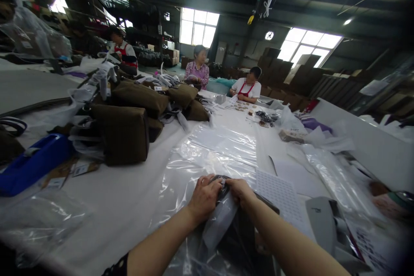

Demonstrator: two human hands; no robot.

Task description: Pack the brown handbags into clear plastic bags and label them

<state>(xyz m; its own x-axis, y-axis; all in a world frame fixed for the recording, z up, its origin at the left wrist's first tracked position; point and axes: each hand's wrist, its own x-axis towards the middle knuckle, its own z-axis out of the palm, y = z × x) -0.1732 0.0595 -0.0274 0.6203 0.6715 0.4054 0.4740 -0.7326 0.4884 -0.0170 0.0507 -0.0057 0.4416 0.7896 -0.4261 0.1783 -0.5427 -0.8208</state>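
Observation:
A dark bag point(239, 228) lies at the near edge of the white table, with a strip of translucent wrapping point(220, 222) along its top. My left hand point(205, 196) has its fingers bent over the bag's dark handle from the left. From the right, my right hand point(239, 189) pinches the same handle close to the left fingertips. The two hands nearly touch. Clear plastic sheets point(207, 151) spread out beyond and beneath them. The lower part of the bag is dim and partly hidden by my right forearm.
Brown bags point(123, 133) are piled at the left beside a blue tape dispenser point(35, 164). At the right lie a printed label sheet point(278, 194) and a grey device point(323, 224). Two people sit at the table's far end; another is at the far left.

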